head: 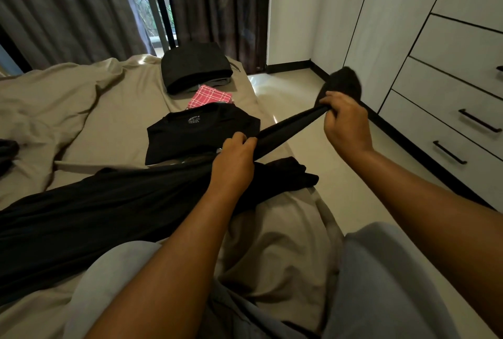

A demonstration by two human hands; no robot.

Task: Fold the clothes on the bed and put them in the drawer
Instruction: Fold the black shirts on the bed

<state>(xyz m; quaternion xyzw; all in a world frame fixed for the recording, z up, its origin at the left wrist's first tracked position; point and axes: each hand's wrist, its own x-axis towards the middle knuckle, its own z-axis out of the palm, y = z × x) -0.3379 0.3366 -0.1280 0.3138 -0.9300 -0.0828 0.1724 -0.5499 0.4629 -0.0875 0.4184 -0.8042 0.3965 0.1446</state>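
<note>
A long black garment (89, 219) lies across the bed (114, 110) from the left edge toward the right. My left hand (234, 161) grips it near the bed's right side. My right hand (345, 123) grips its far end, stretched taut out over the floor, with a loose flap (344, 81) sticking up above the fist. A folded black T-shirt (196, 134) lies just beyond my left hand. Behind it sit a folded pink checked cloth (209, 97) and a folded dark stack (194, 66).
White drawers with black handles (460, 110) stand at the right across a strip of pale floor (334, 183). Crumpled beige bedding (40, 110) fills the left. A dark item (8, 153) lies at the left edge. Grey curtains (73, 9) hang behind the bed.
</note>
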